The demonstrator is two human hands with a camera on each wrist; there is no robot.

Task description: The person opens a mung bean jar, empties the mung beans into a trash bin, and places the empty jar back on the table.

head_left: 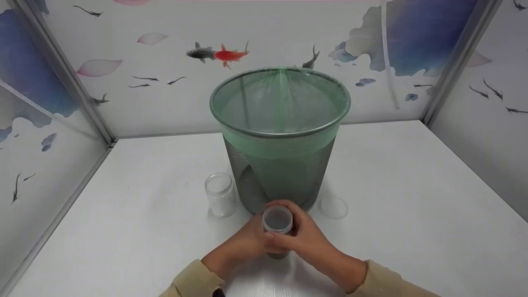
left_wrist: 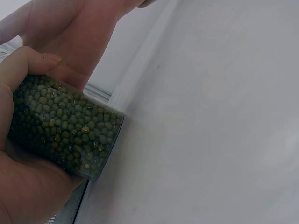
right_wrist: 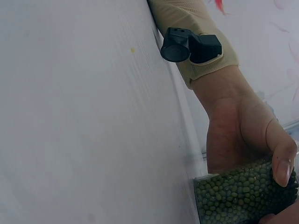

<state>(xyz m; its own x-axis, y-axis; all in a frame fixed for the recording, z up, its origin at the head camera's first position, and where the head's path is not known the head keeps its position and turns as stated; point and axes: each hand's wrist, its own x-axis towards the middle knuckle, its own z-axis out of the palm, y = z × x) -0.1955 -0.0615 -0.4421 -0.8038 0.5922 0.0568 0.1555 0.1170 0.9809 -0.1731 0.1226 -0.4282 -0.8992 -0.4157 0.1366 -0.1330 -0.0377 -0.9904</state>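
A see-through jar (head_left: 278, 220) full of green mung beans (left_wrist: 70, 123) stands upright between the two hands, close to the white tabletop. My left hand (head_left: 252, 236) wraps its left side, and my right hand (head_left: 304, 231) grips it from the right, thumb across the near side under the rim. In the right wrist view the beans (right_wrist: 233, 196) show through the wall near the jar's base. From above, the round top looks translucent; whether a lid covers it I cannot tell. Parts of the left hand's fingers are hidden behind the jar and the right hand.
Just beyond the hands stands a tall mesh wastebasket (head_left: 284, 135) with a green liner bag. A second see-through jar (head_left: 220, 197), lidless, stands at its left. To its right a thin see-through disc (head_left: 334, 207) lies flat. Printed panels (head_left: 165, 99) wall the white table (head_left: 396, 198).
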